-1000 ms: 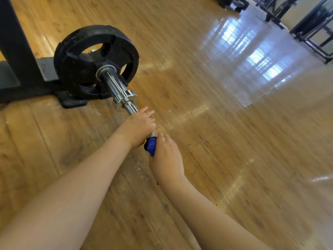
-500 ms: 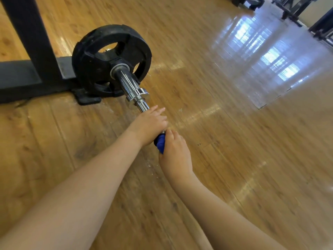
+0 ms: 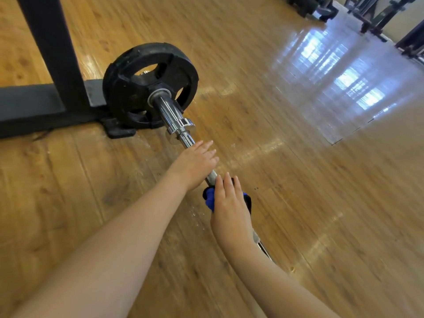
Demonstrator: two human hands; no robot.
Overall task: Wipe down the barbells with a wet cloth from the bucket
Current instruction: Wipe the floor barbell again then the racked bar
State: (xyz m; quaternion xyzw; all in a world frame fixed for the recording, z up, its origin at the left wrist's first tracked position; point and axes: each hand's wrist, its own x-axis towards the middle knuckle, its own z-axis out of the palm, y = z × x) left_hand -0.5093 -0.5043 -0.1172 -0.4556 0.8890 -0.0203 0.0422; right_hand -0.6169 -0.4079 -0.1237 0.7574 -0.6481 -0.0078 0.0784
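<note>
Right hand (image 3: 230,210): nearest the camera, fingers curled over the bar and pressing a cloth around it; thumb hidden underneath.
Cloth (image 3: 210,199): blue, soft and bunched, showing at the left edge of the right hand, with a darker fold at the right edge; wrapped on the bar.
Left hand (image 3: 195,164): just beyond the cloth, laid over the bar with fingers fairly straight and slightly spread; whether the thumb hooks below cannot be told.
Barbell (image 3: 175,123): smooth, shiny chrome, a thin round shaft that steps up at a collar to a thicker sleeve. Its long axis runs from lower right, beneath the right forearm, up and left toward the plate. A short bare stretch of shaft shows between the 2 hands.
Weight plate (image 3: 128,88): black, matte, scuffed disc with cut-out grip holes, mounted on the far end of the sleeve; its lower edge sits on a small black wedge (image 3: 120,131). No writing can be read.
Rack frame (image 3: 52,53): flat black metal post and base, just behind the plate.
Floor (image 3: 298,180): glossy wood-grain planks, with bright window reflections at far right.
</note>
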